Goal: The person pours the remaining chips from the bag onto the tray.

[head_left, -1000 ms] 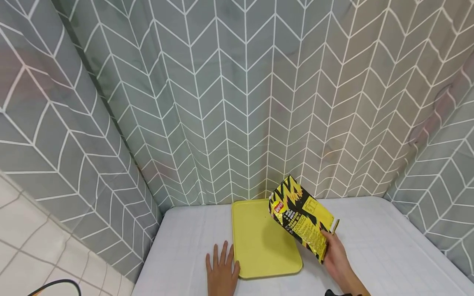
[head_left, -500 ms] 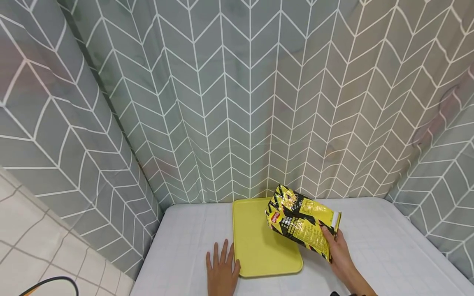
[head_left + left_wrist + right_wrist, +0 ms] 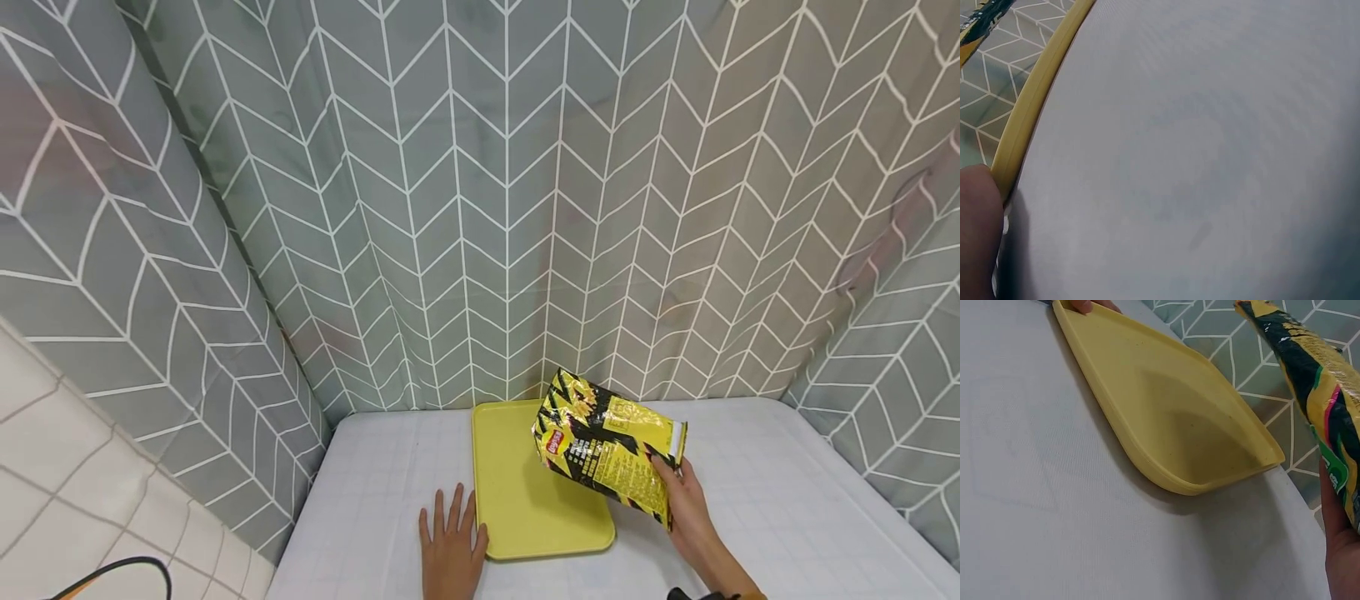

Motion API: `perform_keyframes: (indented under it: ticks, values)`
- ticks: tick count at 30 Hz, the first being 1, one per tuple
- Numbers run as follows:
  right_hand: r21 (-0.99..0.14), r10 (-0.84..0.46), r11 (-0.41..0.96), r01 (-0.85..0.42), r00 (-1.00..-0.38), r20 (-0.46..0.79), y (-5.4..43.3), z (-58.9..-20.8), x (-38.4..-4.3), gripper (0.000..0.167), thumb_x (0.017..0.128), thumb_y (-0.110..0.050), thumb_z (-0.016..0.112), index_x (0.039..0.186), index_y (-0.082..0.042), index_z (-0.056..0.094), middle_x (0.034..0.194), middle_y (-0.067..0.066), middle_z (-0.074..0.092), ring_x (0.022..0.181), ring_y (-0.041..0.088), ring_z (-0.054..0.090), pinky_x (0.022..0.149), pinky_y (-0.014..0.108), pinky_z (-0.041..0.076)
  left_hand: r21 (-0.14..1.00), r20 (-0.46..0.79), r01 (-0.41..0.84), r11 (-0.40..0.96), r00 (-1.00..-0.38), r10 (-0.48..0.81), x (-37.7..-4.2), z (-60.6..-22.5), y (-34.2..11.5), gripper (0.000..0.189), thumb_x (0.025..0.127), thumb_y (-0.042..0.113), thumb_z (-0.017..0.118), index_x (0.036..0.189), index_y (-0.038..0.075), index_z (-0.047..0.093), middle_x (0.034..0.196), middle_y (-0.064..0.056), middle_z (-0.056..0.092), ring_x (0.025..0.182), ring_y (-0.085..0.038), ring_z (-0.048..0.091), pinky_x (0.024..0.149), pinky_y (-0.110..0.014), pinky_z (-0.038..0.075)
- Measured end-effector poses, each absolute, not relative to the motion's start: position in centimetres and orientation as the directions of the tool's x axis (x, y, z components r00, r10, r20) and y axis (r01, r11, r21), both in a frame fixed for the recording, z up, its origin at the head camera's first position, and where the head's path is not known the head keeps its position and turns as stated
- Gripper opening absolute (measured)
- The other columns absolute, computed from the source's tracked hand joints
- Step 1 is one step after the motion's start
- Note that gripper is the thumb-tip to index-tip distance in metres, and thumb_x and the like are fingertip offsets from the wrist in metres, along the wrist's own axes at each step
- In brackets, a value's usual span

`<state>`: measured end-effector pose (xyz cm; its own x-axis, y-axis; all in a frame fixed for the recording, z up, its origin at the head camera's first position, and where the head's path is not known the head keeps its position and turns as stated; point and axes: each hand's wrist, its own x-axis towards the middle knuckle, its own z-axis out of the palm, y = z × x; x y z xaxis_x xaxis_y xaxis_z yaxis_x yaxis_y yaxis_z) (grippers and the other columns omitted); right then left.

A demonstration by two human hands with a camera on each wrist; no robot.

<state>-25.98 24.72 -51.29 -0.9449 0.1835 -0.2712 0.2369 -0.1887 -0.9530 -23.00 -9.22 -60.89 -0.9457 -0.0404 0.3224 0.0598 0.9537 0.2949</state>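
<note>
My right hand point(image 3: 692, 510) grips a yellow and black bag of chips point(image 3: 611, 446) by its lower right corner. The bag hangs tilted above the right part of a yellow rectangular tray point(image 3: 517, 525), its far end pointing up and left. A white strip shows along the bag's end nearest the hand. My left hand point(image 3: 452, 554) lies with spread fingers on the white cloth, left of the tray, its thumb touching the tray's near left edge. In the right wrist view a few tiny specks show on the tray's surface point(image 3: 1154, 369), with the bag's shadow across it.
A white-covered table point(image 3: 375, 492) bears the tray. Behind it and on both sides hangs a grey curtain point(image 3: 450, 208) with white zigzag lines. At the lower left are white tiles point(image 3: 82, 467) and a black cable point(image 3: 135, 561).
The right hand has moved slightly right and turned the bag from a steeper slant to a flatter one, its far end lower. The left hand stays by the tray.
</note>
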Motion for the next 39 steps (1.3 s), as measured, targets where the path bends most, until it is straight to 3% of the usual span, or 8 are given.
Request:
perform_keyframes:
  ticks: [6, 10, 13, 18, 20, 27, 34, 39]
  values:
    - [-0.972, 0.192, -0.119, 0.204, -0.955, -0.224, 24.8, -51.0, -26.1, 0.074, 0.104, -0.058, 0.043, 0.162, -0.033, 0.005, 0.112, -0.030, 0.059, 0.096, -0.013, 0.064, 0.085, 0.018, 0.059, 0.288, 0.344, 0.065, 0.956, -0.938, -0.040, -22.9, -60.8, -9.3, 0.053, 0.100, 0.045, 0.055, 0.146, 0.020, 0.058, 0.158, -0.002, 0.051, 0.152, -0.038, 0.037, 0.123, -0.063, 0.022]
    - [-0.980, 0.194, 0.100, 0.173, -0.969, -0.151, 24.9, -51.0, -26.2, 0.077, 0.109, -0.049, 0.039, 0.165, -0.020, -0.006, 0.147, 0.001, 0.047, 0.092, -0.018, 0.056, 0.082, 0.014, 0.055, 0.287, 0.349, 0.071, 0.955, -0.936, -0.036, -22.9, -60.8, -9.3, 0.053, 0.100, 0.044, 0.056, 0.146, 0.019, 0.058, 0.158, -0.003, 0.052, 0.151, -0.038, 0.038, 0.123, -0.064, 0.022]
    - [-0.971, 0.182, 0.167, 0.171, -0.973, -0.140, 24.9, -51.0, -26.2, 0.075, 0.111, -0.042, 0.035, 0.164, -0.013, -0.010, 0.160, 0.020, 0.032, 0.091, -0.020, 0.053, 0.080, 0.013, 0.054, 0.282, 0.340, 0.065, 0.957, -0.940, -0.036, -22.9, -61.1, -9.3, 0.053, 0.099, 0.045, 0.056, 0.146, 0.019, 0.059, 0.158, -0.003, 0.052, 0.151, -0.038, 0.038, 0.122, -0.063, 0.023]
    - [-0.974, 0.178, 0.026, 0.223, -0.960, -0.215, 24.9, -50.5, -26.5, 0.081, 0.108, -0.051, 0.038, 0.165, -0.018, -0.009, 0.152, 0.005, 0.043, 0.090, -0.018, 0.057, 0.081, 0.015, 0.056, 0.270, 0.314, 0.044, 0.962, -0.948, -0.045, -23.0, -61.3, -9.3, 0.053, 0.100, 0.046, 0.054, 0.147, 0.021, 0.057, 0.160, -0.001, 0.050, 0.153, -0.037, 0.036, 0.124, -0.062, 0.022]
    - [-0.974, 0.181, 0.046, 0.223, -0.960, -0.211, 25.1, -50.3, -26.6, 0.081, 0.108, -0.051, 0.038, 0.165, -0.017, -0.008, 0.147, 0.002, 0.045, 0.091, -0.018, 0.057, 0.081, 0.015, 0.056, 0.272, 0.312, 0.041, 0.961, -0.949, -0.048, -23.0, -61.3, -9.3, 0.053, 0.100, 0.046, 0.054, 0.148, 0.022, 0.057, 0.160, 0.000, 0.049, 0.153, -0.037, 0.036, 0.124, -0.062, 0.021]
    - [-0.943, 0.191, 0.275, 0.186, -0.972, -0.136, 25.6, -50.7, -26.7, 0.072, 0.113, -0.031, 0.036, 0.163, -0.007, -0.008, 0.155, 0.026, 0.036, 0.087, -0.019, 0.053, 0.078, 0.016, 0.055, 0.288, 0.294, 0.047, 0.957, -0.955, -0.042, -23.0, -61.2, -9.3, 0.053, 0.101, 0.047, 0.053, 0.148, 0.022, 0.056, 0.161, 0.000, 0.048, 0.154, -0.036, 0.035, 0.125, -0.062, 0.019]
    - [-0.969, 0.184, 0.065, 0.238, -0.957, -0.223, 25.5, -50.4, -26.9, 0.079, 0.110, -0.047, 0.038, 0.164, -0.015, -0.009, 0.153, 0.013, 0.040, 0.088, -0.018, 0.057, 0.080, 0.015, 0.057, 0.274, 0.293, 0.043, 0.961, -0.955, -0.040, -22.9, -61.2, -9.4, 0.053, 0.101, 0.047, 0.053, 0.148, 0.022, 0.056, 0.161, 0.001, 0.048, 0.154, -0.036, 0.035, 0.125, -0.062, 0.020]
    - [-0.968, 0.180, 0.076, 0.240, -0.958, -0.223, 25.1, -50.2, -27.0, 0.078, 0.111, -0.042, 0.038, 0.164, -0.012, -0.012, 0.159, 0.022, 0.034, 0.085, -0.018, 0.057, 0.079, 0.015, 0.057, 0.261, 0.332, 0.052, 0.964, -0.942, -0.039, -23.1, -61.3, -9.3, 0.053, 0.100, 0.047, 0.055, 0.147, 0.022, 0.058, 0.159, 0.001, 0.050, 0.152, -0.035, 0.037, 0.124, -0.062, 0.022]
